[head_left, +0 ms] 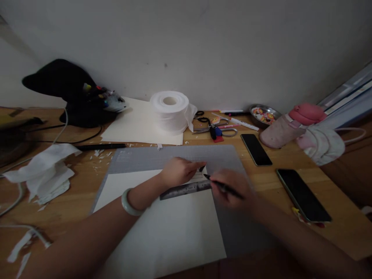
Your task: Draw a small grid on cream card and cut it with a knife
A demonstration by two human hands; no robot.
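Apparently, the work is at an early stage: few thin lines point(198, 175) are drawn near the far right corner of your white sheet point(186, 228), and its remaining visible surface is blank. Your right hand point(237, 180) closes around a black pen point(229, 189); your left hand point(178, 172) rests beside the ruler point(186, 190) (whether it grips something, I cannot tell), hiding part of the drawing. Paper roll point(170, 116) and two phones point(255, 149) stay outside the mat point(145, 158).

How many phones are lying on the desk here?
2. The far phone lies just in front of the pink bottle; the near phone lies closer to the person, further right. Others could be hidden behind things.
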